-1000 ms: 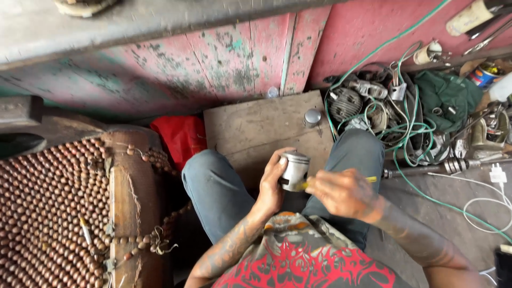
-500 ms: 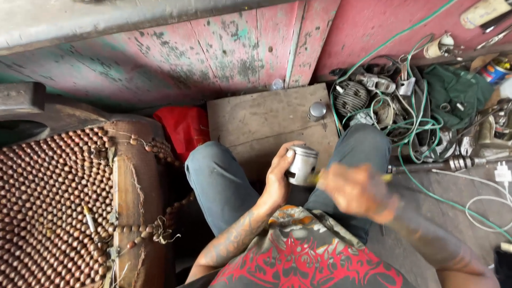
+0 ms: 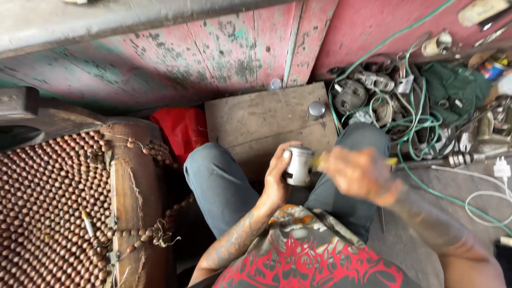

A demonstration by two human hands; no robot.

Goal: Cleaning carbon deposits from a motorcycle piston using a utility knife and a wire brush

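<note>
1. Since half a second ago the right hand has slid a little right of the cylinder and is blurred with motion; the left hand and the part it holds sit at about the same spot at centre frame, above the lap.
2. The left hand is closed round a short silver-grey metal cylinder, fingers curled over its top rim, palm against its left side. It holds the cylinder between the knees, just in front of the torso.
3. The right hand is wrapped narrowly on a thin yellow-handled tool; only the handle end shows past the knuckles, and a yellowish bit reaches toward the cylinder's right side. Whether the tip touches the metal I cannot tell through the blur.
4. The cylinder looks rigid and fairly heavy for its size, smooth and likely oily, so slippery. Gripping round the wall, as the left hand does, seems the sure hold.
5. Beyond the knees in grey-blue jeans lies a worn wooden board with a small round metal cap on it.
6. Left of the board is a crumpled red bag; at lower left, a brown beaded seat cover.
7. Upper right holds a heap of engine parts tangled in green cable, and a white cord at the right edge.
</note>
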